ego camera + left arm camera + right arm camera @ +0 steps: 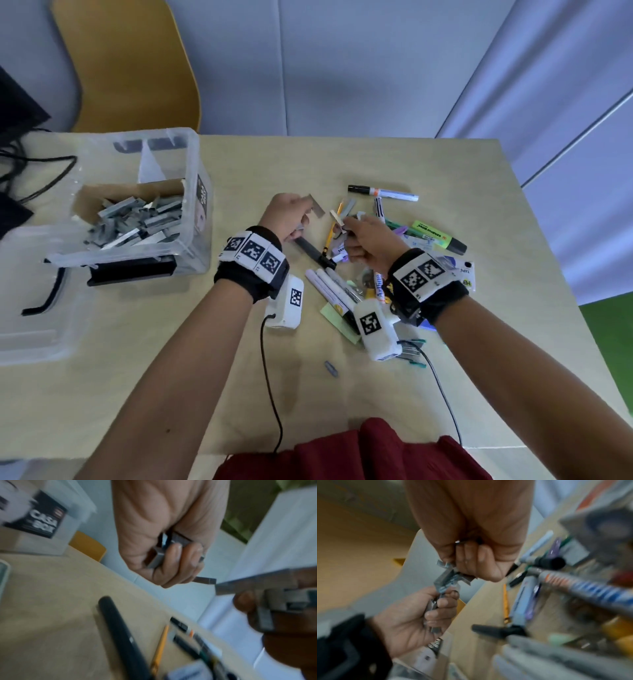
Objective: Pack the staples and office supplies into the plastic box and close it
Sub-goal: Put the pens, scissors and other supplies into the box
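A clear plastic box [197, 219] stands open at the table's left, with a heap of grey staple strips [137, 222] in a cardboard tray inside. My left hand [287, 214] hovers right of the box and grips several staple strips [315, 205]; the left wrist view shows its fingers [173, 561] curled round them. My right hand [366, 236], close beside it, pinches more staple strips [337, 217], which the right wrist view shows as a crossed bundle [447, 578]. Both hands hang over a pile of pens and markers [383, 260].
The box's clear lid [30, 335] lies front left. A black-capped marker [382, 192], a green highlighter [438, 236], white markers [332, 287] and a black pen [313, 251] lie scattered. One loose staple piece [331, 368] sits nearer me. Black cables [27, 171] trail far left; a yellow chair [130, 65] stands behind.
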`<state>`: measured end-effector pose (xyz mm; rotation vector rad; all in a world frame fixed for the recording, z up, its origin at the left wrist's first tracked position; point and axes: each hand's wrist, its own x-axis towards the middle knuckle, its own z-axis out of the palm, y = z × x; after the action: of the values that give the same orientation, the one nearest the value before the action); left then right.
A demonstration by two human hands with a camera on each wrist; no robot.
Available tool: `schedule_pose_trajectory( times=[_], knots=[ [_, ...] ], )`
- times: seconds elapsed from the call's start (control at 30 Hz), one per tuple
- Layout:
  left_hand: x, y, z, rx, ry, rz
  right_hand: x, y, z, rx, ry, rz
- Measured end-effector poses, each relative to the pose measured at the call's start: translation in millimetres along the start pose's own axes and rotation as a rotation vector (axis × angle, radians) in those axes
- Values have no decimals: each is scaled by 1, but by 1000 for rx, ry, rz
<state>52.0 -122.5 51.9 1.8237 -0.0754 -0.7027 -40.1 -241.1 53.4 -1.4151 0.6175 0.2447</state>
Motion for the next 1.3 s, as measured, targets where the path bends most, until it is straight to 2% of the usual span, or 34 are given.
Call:
schedule_pose_trajectory(
  times=[0.1, 0.2, 0.33, 0.47, 0.57, 0.63, 0.77, 0.83, 0.9, 0.97, 1.07, 1.17, 1.23, 1.3],
  knots=[
    [-20, 15, -40, -215, 42, 56, 2, -13, 31, 158, -166, 15],
    [-33, 22, -86, -381, 165, 70, 5, -26, 69, 242, -297, -7],
    [-44, 14, -157, -589, 340, 14, 11, -43, 119, 290, -388, -6],
    [-41, -13, -220, -709, 518, -115, 19, -56, 166, 272, -407, -3],
    [-39, -26, -235, -624, 591, -174, 24, -62, 193, 236, -384, -3],
    [-37, -27, -233, -530, 590, -168, 29, -65, 209, 137, -345, -32],
    [-27, -23, -226, -173, 594, -113, 38, -71, 231, -73, -230, -92],
    [-26, -21, -226, -12, 616, -38, 43, -73, 242, -299, -131, -227],
    [-26, -19, -230, 40, 627, 50, 47, -72, 252, -570, -16, -402],
    [-27, -19, -236, 3, 642, 112, 51, -67, 259, -711, 5, -506],
    [-27, -20, -243, 83, 759, 159, 57, -53, 261, -848, -7, -665],
    [-25, -33, -249, 289, 876, 118, 59, -43, 260, -922, -45, -791],
    [-23, -45, -251, 380, 854, 39, 58, -39, 258, -977, -28, -867],
    [-23, -51, -252, 330, 798, -16, 58, -34, 257, -1048, 68, -925]
  ],
)
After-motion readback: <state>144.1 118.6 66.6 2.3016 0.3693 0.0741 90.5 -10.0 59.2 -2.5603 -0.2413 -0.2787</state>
